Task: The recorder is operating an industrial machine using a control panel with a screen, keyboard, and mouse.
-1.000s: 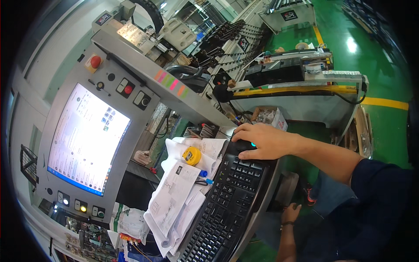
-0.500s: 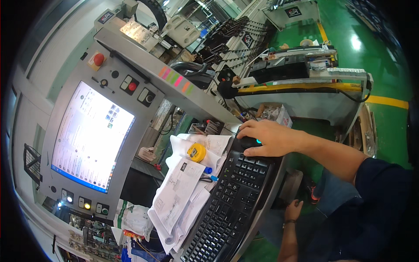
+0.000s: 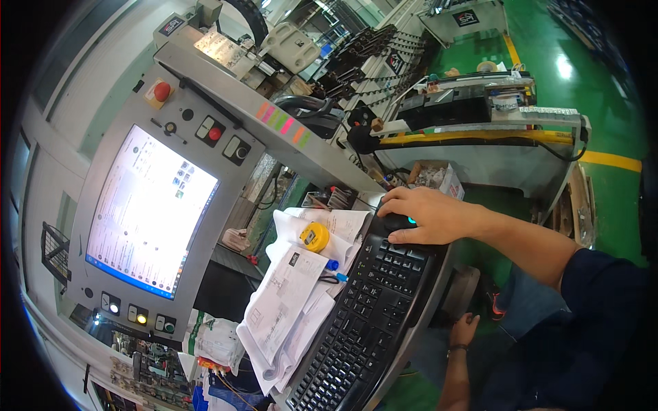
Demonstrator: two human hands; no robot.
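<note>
My right hand [image 3: 430, 215] rests over a black computer mouse [image 3: 396, 220] with a small blue-lit spot, its fingers curved around it. The mouse sits just past the number-pad end of a black keyboard [image 3: 356, 322]. Down by my leg, my left hand [image 3: 465, 330] hangs with its fingers curled in. Whether anything is inside those fingers is hidden. On a grey control panel, a lit screen [image 3: 147, 212] shows a pale page with a few small pictures.
Beside the keyboard lie printed sheets [image 3: 281, 308], a yellow tape measure [image 3: 314, 237] and a blue-capped marker [image 3: 333, 265]. A red push button [image 3: 162, 92] stands out on the panel. Past the mouse are an open cardboard box [image 3: 449, 183] and a machine rail with a yellow strip [image 3: 473, 137].
The whole view has shifted a little, so things sit slightly farther right in it. My right hand remains on the mouse, and my left hand stays low by my leg.
</note>
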